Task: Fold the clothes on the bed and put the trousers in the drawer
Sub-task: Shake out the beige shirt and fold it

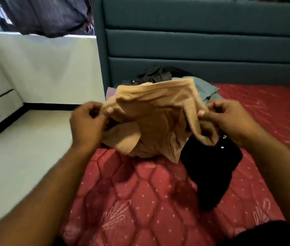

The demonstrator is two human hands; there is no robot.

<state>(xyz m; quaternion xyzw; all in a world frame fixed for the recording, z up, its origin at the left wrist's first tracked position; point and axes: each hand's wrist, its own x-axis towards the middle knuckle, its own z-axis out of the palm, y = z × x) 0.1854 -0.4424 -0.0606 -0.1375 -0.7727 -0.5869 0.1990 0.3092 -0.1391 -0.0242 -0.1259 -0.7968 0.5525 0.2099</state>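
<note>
A red quilted mattress (pixel 140 201) fills the lower frame beneath a teal padded headboard (pixel 202 41), with a pale floor (pixel 25 148) to the left. Near the headboard sits a heap of unfolded clothes (pixel 158 75), dark and grey-blue pieces mixed together. A black garment (pixel 211 171) lies spread on the mattress, just beside the person's right forearm. Held up above the mattress between both hands is a tan garment (pixel 154 121) (what kind cannot be told from here), its lower part drooping onto the bed. The left hand (pixel 87 125) pinches one upper edge between thumb and curled fingers; the right hand (pixel 229 119) pinches the opposite edge likewise. The cloth looks light, soft and limp, so it will likely sag wherever unsupported; gripping it at the corners or along a seam, then laying it flat, should make folding easier.
</note>
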